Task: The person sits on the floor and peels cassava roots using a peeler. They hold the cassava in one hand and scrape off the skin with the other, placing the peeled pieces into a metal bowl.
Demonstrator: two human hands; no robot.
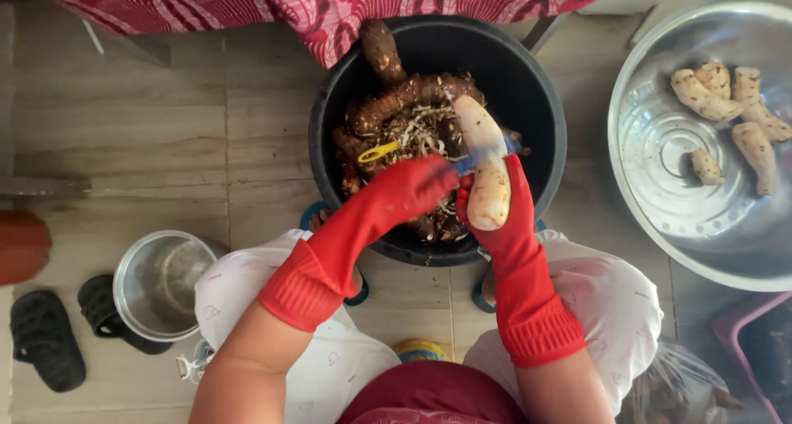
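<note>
Both my hands wear red rubber gloves over a black bucket [536, 102] full of brown unpeeled cassava roots [404, 98] and peelings. My right hand [503, 214] grips a pale peeled cassava root [485, 156], held upright above the bucket. My left hand [412, 189] is closed on a blue-handled peeler [472, 162] whose blade lies against the root's side. A yellow peeler [378, 152] lies among the peelings in the bucket.
A large metal basin [660, 168] at the right holds several peeled roots [730, 115]. A small steel pot [161, 284] and black sandals [45, 337] sit at the left on the tiled floor. Red patterned cloth [330, 3] hangs at the top. A pink crate [755, 350] is at the bottom right.
</note>
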